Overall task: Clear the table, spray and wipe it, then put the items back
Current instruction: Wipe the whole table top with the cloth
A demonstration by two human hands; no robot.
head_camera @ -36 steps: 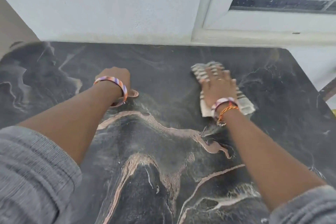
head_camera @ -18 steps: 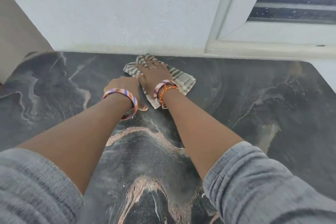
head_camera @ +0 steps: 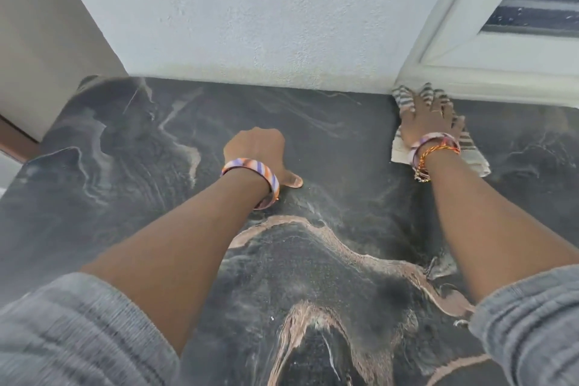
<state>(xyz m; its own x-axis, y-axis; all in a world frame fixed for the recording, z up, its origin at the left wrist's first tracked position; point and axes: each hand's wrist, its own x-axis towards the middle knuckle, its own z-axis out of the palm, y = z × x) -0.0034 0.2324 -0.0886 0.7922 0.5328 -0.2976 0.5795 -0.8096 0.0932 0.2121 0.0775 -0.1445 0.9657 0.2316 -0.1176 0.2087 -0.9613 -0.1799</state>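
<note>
Fingers (head_camera: 421,100) of the right hand (head_camera: 430,117): spread apart and pressed flat on the grey-and-cream striped cleaning cloth (head_camera: 470,152), not closed around it; judged to be so placed to bear weight across the fabric while wiping. Cloth: lies flat at the far edge of the black marble-patterned worktop with pinkish veining (head_camera: 156,147), toward its far right corner, its far end touching the foot of the white window frame (head_camera: 488,66); judged to be reaching dirt along the wall junction. Left hand (head_camera: 255,150): curled into a loose fist, knuckles down near the middle of the worktop, thumb extended on the surface, holding nothing; judged a brace for the forward lean. Wrists: striped purple-and-orange bangle (head_camera: 250,171) on the left, like bangle and orange beaded bracelet (head_camera: 435,150) on the right. Worktop: no other items in view; wiping stage judged under way, return of items not begun. Change from half a second earlier: cloth and right hand have swept from the far edge beside the left hand out toward the far right corner; left hand unmoved.
</note>
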